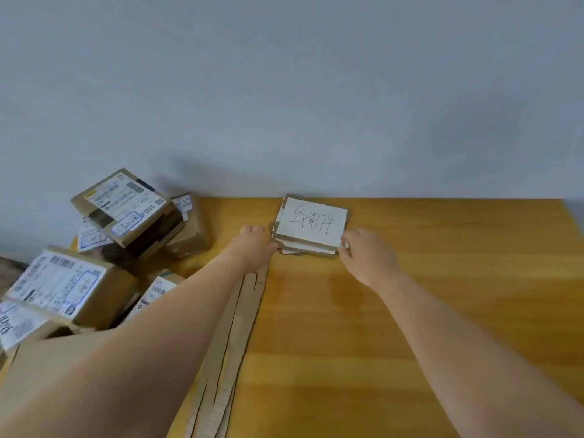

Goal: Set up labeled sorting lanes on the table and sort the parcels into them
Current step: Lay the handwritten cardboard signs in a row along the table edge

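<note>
Two hands meet at a stack of label cards (311, 227) lying at the far edge of the table (442, 279), by the wall. The right hand (366, 257) pinches its near right corner. The left hand (254, 243) touches its left edge, fingers curled — grip unclear. Heaped parcels (123, 213) sit at the left, with cardboard strips (240, 327) alongside.

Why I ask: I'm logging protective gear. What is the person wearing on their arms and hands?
Nothing that shows. The left forearm and right forearm are bare all the way to the picture's edge, with no sleeve or cuff in view. The left hand and right hand wear no gloves, and no watch, bracelet or ring is visible on the sides facing the camera.
</note>
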The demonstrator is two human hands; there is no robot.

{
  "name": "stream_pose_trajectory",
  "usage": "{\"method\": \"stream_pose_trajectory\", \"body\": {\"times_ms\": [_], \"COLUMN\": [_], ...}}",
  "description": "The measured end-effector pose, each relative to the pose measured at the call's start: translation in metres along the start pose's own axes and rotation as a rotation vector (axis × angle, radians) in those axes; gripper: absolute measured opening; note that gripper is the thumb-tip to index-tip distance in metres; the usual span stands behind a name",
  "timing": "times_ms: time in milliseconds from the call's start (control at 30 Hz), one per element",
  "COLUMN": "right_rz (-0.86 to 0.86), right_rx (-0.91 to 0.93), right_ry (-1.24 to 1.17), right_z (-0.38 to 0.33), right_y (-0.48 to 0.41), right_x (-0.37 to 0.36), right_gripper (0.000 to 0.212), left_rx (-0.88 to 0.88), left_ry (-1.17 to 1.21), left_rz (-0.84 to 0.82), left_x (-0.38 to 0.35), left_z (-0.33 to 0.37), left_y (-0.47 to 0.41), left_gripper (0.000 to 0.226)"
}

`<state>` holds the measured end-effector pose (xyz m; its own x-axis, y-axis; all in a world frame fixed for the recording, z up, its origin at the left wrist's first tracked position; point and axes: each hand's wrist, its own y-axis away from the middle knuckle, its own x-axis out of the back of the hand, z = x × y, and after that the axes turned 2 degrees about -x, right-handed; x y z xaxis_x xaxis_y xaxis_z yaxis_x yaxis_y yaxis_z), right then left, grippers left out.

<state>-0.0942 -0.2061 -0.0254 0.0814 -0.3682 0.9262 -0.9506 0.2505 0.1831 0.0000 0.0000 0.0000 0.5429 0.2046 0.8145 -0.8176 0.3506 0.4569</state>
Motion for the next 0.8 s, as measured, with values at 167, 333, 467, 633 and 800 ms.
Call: {"method": "stream_pose_trajectory", "body": {"times_ms": [167, 333, 467, 633, 800], "right_rz": [-0.047, -0.089, -0.052, -0.062, -0.019], "right_rx": [-0.205, -0.387, -0.549, -0.687, -0.671], "right_ry": [-0.148, -0.325, -0.557, -0.882, -1.022], "right_z": [0.002, 0.011, 0.006, -0.009, -0.010], "right_y": [-0.030, -0.052, -0.074, -0.082, -0.069], "right_x": [-0.026, -0.045, -0.047, -0.054, -0.050], "right_gripper": [0.031, 0.032, 0.040, 0.040, 0.029], "left_rx": [0.027, 0.086, 0.113, 0.111, 0.126], "left_ry": [0.159, 0.407, 0.536, 0.415, 0.480], "left_rz": [-0.101, 0.069, 0.048, -0.081, -0.057], "left_x": [-0.024, -0.037, -0.031, -0.035, -0.043], "left_z": [-0.004, -0.019, -0.019, -0.016, -0.018], "left_y": [-0.039, -0.055, -0.068, -0.073, -0.062], "left_gripper": [0.061, 0.056, 0.053, 0.034, 0.038]}}
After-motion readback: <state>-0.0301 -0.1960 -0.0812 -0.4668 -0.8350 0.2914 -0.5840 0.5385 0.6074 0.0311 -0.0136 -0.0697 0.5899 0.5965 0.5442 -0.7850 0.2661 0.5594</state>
